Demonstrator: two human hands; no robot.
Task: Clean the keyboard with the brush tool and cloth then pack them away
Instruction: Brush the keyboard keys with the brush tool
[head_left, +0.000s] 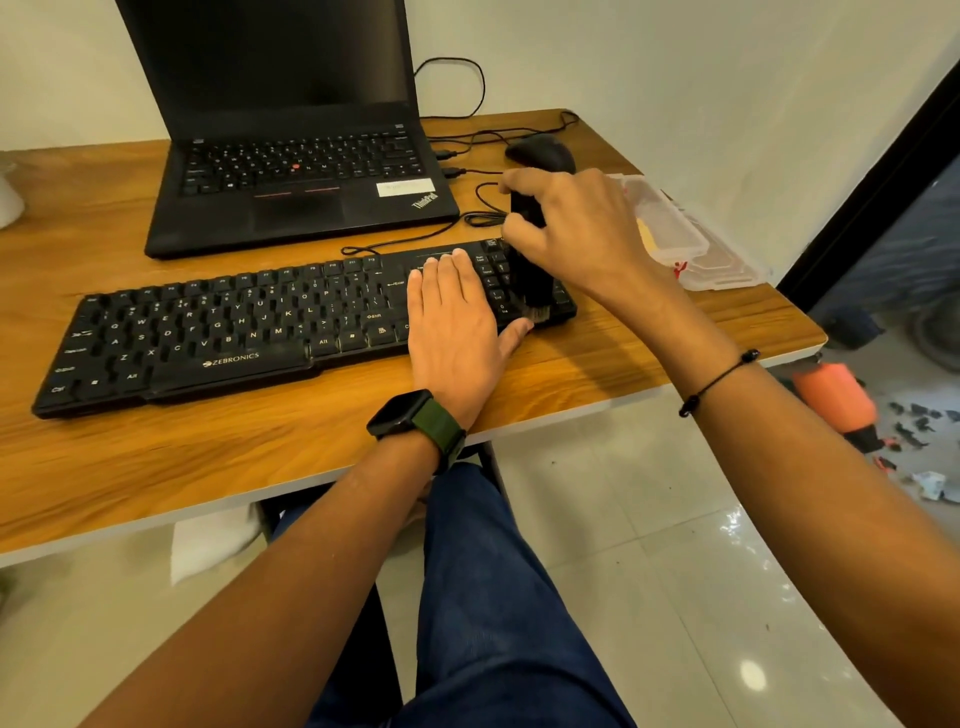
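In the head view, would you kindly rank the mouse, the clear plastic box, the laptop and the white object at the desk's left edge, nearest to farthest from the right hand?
From the right hand, holding the brush:
1. Mouse, just behind it.
2. Clear plastic box, just to its right; too close to the mouse to rank firmly.
3. Laptop, to the left.
4. White object, far left edge.

Matt black plastic keyboard on smooth wood-grain desk; glossy floor tiles.
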